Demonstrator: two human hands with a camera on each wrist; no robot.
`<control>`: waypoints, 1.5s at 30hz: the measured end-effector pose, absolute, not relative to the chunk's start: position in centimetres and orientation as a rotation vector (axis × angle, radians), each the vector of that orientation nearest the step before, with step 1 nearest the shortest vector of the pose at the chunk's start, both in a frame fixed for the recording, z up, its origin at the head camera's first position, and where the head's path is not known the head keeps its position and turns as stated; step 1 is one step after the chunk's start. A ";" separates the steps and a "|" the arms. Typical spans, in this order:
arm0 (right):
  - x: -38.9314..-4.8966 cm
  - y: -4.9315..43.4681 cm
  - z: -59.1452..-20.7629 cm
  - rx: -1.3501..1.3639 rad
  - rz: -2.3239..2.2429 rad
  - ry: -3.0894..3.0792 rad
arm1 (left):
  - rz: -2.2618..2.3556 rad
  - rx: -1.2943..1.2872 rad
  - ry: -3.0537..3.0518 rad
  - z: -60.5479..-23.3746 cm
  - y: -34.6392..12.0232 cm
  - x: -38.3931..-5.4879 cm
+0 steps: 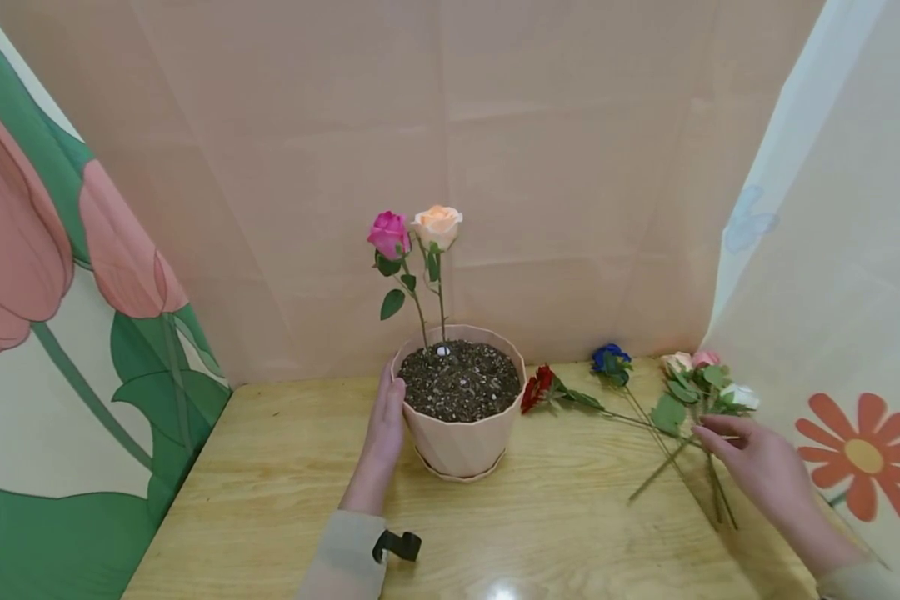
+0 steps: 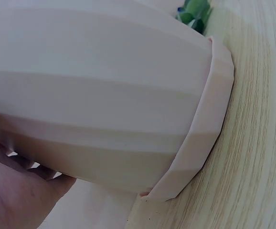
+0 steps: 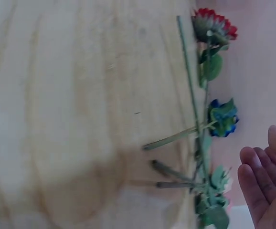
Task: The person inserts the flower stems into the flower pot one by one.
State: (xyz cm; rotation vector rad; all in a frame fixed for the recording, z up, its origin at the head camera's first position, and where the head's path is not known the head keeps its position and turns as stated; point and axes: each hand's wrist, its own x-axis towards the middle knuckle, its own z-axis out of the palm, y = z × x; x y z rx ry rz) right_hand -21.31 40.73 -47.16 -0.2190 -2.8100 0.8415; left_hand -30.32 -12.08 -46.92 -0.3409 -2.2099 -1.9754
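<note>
My left hand (image 1: 382,429) rests along the left side of a pink faceted flowerpot (image 1: 461,443) filled with dark soil (image 1: 465,387). In the left wrist view its fingers (image 2: 21,164) lie against the pot wall. A magenta rose (image 1: 389,234) and a peach rose (image 1: 438,226) stand upright in the soil. My right hand (image 1: 768,471) hovers by loose artificial flowers at the right, thumb and fingers apart with nothing between them in the right wrist view. Nearest it are a white rose (image 1: 741,396) and pink blooms; a blue flower (image 1: 611,360) and a red flower (image 1: 537,389) lie further left.
The pot stands in a matching saucer (image 1: 461,477) on a wooden table (image 1: 270,483). A pinkish cloth backdrop (image 1: 307,167) hangs behind it. Printed flower panels flank both sides. Crossing stems (image 3: 169,139) spread over the table's right part, and a black strap (image 1: 397,546) sits at my left cuff.
</note>
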 end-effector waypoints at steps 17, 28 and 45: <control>-21.8 41.6 -50.3 -0.230 0.828 -2.822 | -1.992 -0.341 -2.203 -47.1 -12.1 -30.4; -22.8 41.9 -50.8 -0.218 0.876 -2.892 | -1.998 -0.336 -2.204 -47.1 -12.0 -30.3; -24.4 41.2 -50.3 -0.273 0.902 -3.003 | -1.997 -0.362 -2.195 -47.1 -12.2 -30.3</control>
